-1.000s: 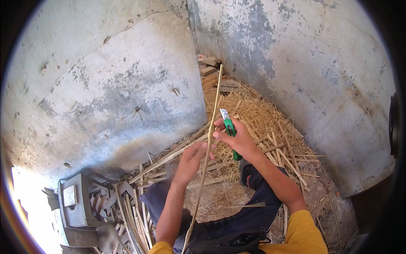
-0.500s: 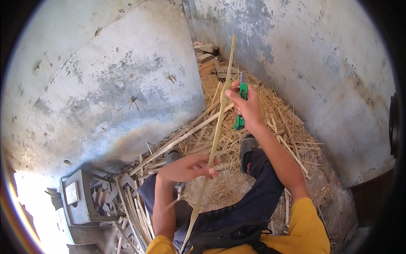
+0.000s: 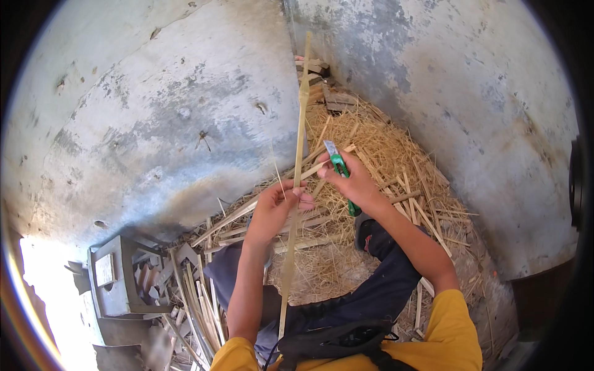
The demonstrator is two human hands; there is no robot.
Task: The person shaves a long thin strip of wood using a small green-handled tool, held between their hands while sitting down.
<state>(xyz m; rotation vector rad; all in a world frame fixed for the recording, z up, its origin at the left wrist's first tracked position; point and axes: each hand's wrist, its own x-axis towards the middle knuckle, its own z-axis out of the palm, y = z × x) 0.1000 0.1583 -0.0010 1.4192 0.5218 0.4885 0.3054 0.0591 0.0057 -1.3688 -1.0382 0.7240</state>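
Note:
A long pale bamboo strip [image 3: 301, 127] stands almost upright in front of me, with a thicker joint near its top. My left hand [image 3: 272, 210] is closed around its middle, thumb across it. A thin sliver [image 3: 279, 176] sticks up from beside the left fingers. To the right of the strip, my right hand [image 3: 361, 185] grips a green utility knife [image 3: 338, 163] with its blade [image 3: 330, 148] out, pointing up. The blade is apart from the strip. Below the hand, the knife's lower end shows.
Shavings [image 3: 349, 133] and split strips [image 3: 427, 222] cover the floor between my feet and the corner. Bricks [image 3: 314, 67] lie in that corner. On the left stands a grey frame-like box [image 3: 129, 281] beside bundled strips [image 3: 201, 303]. Worn walls [image 3: 154, 136] rise on both sides.
My left hand has moved up and now grips the strip, which stands more upright and farther left. My right hand has let go of the strip and moved down, keeping the utility knife.

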